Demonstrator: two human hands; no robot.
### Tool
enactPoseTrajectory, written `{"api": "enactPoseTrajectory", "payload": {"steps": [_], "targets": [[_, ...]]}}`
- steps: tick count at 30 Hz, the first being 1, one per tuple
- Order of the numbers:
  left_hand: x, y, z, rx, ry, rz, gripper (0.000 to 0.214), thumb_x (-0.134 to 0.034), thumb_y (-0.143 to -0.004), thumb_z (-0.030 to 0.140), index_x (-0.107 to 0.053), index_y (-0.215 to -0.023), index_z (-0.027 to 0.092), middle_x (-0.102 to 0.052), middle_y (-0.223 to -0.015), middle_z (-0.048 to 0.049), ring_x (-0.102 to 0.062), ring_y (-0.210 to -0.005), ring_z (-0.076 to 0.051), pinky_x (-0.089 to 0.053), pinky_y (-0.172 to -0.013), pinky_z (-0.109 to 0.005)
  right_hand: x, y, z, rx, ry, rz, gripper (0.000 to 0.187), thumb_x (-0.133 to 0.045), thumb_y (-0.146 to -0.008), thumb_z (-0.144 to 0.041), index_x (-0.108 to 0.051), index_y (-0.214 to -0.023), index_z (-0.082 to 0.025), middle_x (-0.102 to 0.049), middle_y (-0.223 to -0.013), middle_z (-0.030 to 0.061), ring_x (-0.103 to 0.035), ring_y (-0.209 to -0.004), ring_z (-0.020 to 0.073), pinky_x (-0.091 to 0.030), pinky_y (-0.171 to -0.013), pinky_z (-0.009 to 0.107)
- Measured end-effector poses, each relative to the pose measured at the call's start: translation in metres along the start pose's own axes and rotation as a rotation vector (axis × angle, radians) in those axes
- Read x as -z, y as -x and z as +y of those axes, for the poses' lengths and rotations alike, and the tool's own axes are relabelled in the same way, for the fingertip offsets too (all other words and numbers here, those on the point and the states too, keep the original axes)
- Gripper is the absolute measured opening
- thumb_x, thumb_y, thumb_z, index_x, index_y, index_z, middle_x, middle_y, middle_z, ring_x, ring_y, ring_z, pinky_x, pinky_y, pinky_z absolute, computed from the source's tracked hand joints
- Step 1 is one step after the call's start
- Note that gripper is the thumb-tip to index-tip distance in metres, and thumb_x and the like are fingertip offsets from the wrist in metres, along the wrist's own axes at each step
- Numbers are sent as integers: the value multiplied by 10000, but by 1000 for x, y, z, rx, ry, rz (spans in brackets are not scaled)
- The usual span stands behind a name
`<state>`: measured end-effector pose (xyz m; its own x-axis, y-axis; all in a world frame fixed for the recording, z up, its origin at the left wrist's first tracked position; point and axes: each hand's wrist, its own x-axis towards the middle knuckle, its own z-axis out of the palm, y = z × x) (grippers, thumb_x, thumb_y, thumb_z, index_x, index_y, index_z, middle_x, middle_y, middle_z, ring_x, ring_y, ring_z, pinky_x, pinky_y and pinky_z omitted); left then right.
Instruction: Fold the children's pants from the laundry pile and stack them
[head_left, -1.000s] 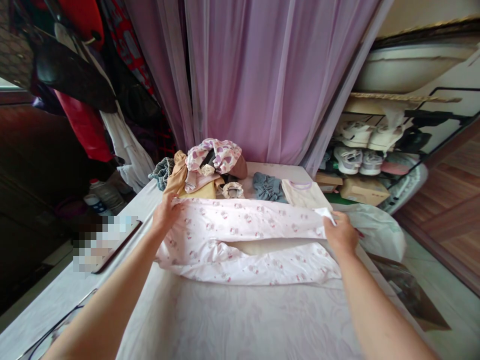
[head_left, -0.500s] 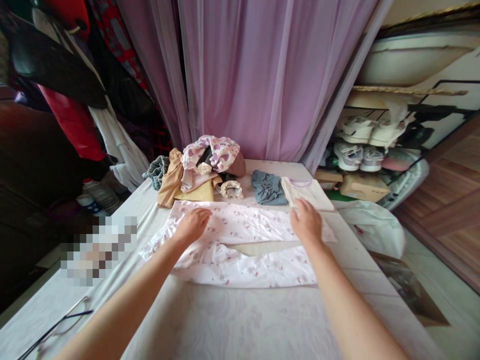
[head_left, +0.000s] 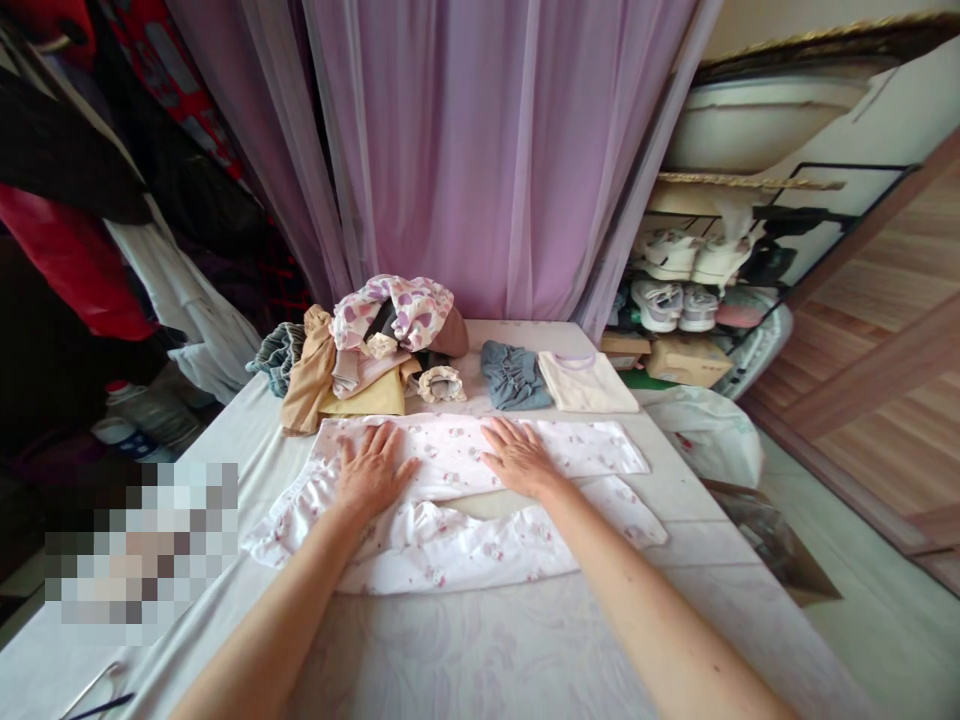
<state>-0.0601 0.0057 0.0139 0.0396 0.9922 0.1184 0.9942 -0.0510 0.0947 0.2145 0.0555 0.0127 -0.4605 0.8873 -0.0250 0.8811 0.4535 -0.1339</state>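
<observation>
White trousers with a small pink print (head_left: 592, 450) lie spread across the bed (head_left: 487, 650), legs pointing right. My left hand (head_left: 369, 470) rests flat on the waist end, fingers spread. Palm down on the upper leg near the middle lies my right hand (head_left: 517, 458), its fingers stretched out as well. Neither hand holds anything.
Behind the trousers sits a heap of unfolded clothes (head_left: 375, 345), then a folded grey garment (head_left: 512, 375) and a folded cream top (head_left: 586, 382). A lilac curtain (head_left: 480, 150) hangs at the back. Right of the bed are a white plastic bag (head_left: 701, 430) and a shoe rack (head_left: 697, 290).
Both hands let go of the trousers' ends and slid inward along the upper leg, now lying flat close together. The camera view shifted to the right.
</observation>
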Motion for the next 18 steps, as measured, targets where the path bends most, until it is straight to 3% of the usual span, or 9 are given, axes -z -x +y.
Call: {"api": "enactPoseTrajectory", "payload": {"steps": [4,7,11,15,18], "targets": [[-2,4,0,107,-13,53,571,-390,-942,500,-462,-1422,200,-416,-1516,-140,-309,-1416,-347,-165,-1139,-619,2,27,59,-195,65,-12,568,-281,-981,-446,-323,-1511,-247,-251,-1604,71,-226,-1467,228,-180,-1169,510],[-1,8,0,139,0,107,544,-407,-937,468,-494,-1388,177,-439,-1494,-149,-312,-1402,-350,-217,-1128,-588,-1,40,86,-308,114,50,551,-287,-976,-442,-379,-1482,-243,-311,-1580,82,-276,-1446,229,-198,-1165,494],[8,9,-14,168,65,188,396,-408,-934,365,-605,-1224,179,-574,-1347,-130,-460,-1282,-307,-332,-1088,-461,-9,44,96,-304,159,135,544,-306,-964,-434,-426,-1452,-226,-377,-1546,97,-329,-1413,243,-232,-1149,486],[28,4,-52,446,112,332,355,-397,-924,379,-628,-1119,192,-656,-1170,-130,-574,-1121,-290,-426,-960,-403,-16,42,97,-280,165,163,539,-320,-950,-426,-444,-1435,-227,-400,-1531,104,-350,-1396,256,-260,-1129,498],[46,-3,-76,607,210,250,432,-455,-878,515,-627,-1096,184,-697,-1069,-114,-633,-991,-277,-465,-801,-339,-19,42,100,-268,172,194,531,-329,-941,-428,-459,-1419,-237,-417,-1519,105,-363,-1384,266,-267,-1119,509]]}}
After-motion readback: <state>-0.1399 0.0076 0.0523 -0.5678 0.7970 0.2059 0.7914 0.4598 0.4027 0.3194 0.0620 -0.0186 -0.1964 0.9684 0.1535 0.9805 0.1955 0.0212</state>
